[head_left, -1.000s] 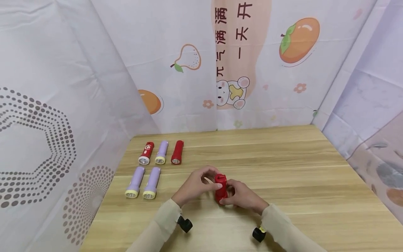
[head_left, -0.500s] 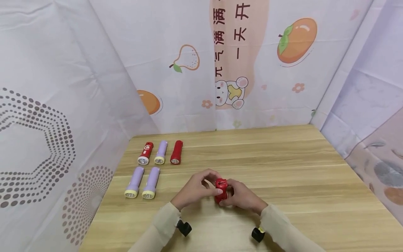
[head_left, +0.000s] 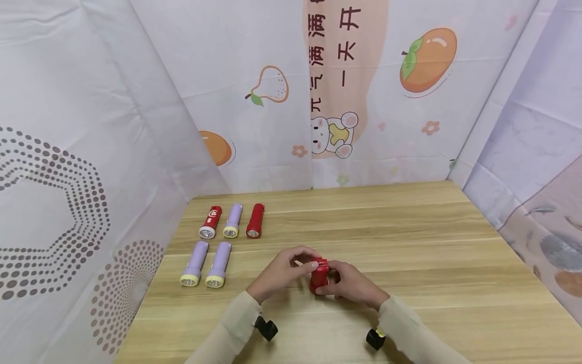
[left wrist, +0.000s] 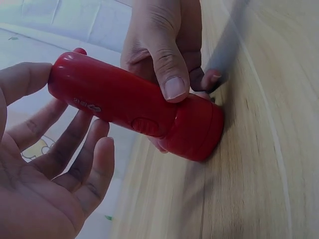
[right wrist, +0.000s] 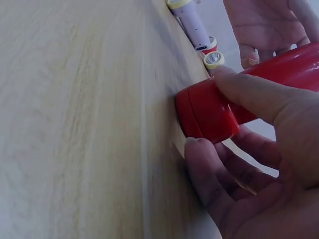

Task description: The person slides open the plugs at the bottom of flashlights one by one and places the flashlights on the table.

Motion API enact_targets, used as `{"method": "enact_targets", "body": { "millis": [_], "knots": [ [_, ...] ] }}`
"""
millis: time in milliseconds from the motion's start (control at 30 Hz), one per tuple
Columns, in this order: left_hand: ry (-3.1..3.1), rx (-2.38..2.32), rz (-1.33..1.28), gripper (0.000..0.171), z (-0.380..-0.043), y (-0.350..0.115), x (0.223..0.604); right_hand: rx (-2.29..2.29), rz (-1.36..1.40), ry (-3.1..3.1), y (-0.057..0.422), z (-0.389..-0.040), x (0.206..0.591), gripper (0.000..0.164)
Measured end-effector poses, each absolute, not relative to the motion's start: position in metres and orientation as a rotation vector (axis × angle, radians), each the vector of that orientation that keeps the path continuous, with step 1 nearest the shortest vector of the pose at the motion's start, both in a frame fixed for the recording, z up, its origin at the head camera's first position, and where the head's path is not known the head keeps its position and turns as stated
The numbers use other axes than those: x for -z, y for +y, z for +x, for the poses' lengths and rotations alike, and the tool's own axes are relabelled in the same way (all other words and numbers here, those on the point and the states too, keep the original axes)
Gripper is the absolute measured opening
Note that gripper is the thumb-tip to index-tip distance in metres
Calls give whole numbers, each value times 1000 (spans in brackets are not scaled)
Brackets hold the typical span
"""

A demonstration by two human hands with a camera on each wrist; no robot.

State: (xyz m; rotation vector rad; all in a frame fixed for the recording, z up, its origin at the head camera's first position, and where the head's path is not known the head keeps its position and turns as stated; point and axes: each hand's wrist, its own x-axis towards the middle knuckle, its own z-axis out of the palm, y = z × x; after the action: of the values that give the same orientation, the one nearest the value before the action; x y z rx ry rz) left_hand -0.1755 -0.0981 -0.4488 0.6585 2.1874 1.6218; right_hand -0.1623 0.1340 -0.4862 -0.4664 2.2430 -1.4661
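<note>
A red flashlight (head_left: 320, 277) stands nearly upright on the wooden table in front of me, its wide lens end down. My right hand (head_left: 353, 286) grips it low; in the left wrist view the right thumb (left wrist: 174, 82) lies across the body just above the head. My left hand (head_left: 283, 272) holds the tail end between thumb and fingertips. The side switch (left wrist: 145, 126) and some pale lettering face the left palm. In the right wrist view, the flashlight's head (right wrist: 207, 110) sits at the tabletop, and its lens is hidden.
Left of the hands, two lilac flashlights (head_left: 219, 264) lie side by side. Behind them lie a red-and-white flashlight (head_left: 212, 218), another lilac flashlight (head_left: 234, 217) and a plain red flashlight (head_left: 256, 219). Printed curtains (head_left: 254, 136) stand behind and beside the table (head_left: 409, 242).
The held flashlight's top has dipped towards me since a second ago. My left thumb has gone from the flashlight's side to its tail end. The right hand keeps its grip low.
</note>
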Motion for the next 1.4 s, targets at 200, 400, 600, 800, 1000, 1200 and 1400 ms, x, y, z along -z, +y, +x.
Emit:
{"method": "enact_targets", "body": {
  "millis": [200,400,600,800,1000,1200,1400],
  "knots": [
    [2179,-1628,642,19,-177,-98,449,1462,-481,2253,136,-162,487,43],
    [2176,-1616,649,19,-178,-99,450,1455,-490,2265,138,-163,488,43],
    [2153,-1622,629,20,-177,-99,451,1448,-499,2268,138,-163,488,40],
    [2162,-1621,627,20,-177,-99,451,1441,-483,2264,139,-164,489,40],
    [2156,-1631,594,20,-176,-99,450,1439,-469,2261,140,-165,489,40],
    [2153,-1641,551,19,-174,-97,447,1446,-479,2259,139,-164,490,39],
    [2155,-1641,540,21,-172,-96,444,1438,-480,2267,139,-164,489,38]
  ]
}}
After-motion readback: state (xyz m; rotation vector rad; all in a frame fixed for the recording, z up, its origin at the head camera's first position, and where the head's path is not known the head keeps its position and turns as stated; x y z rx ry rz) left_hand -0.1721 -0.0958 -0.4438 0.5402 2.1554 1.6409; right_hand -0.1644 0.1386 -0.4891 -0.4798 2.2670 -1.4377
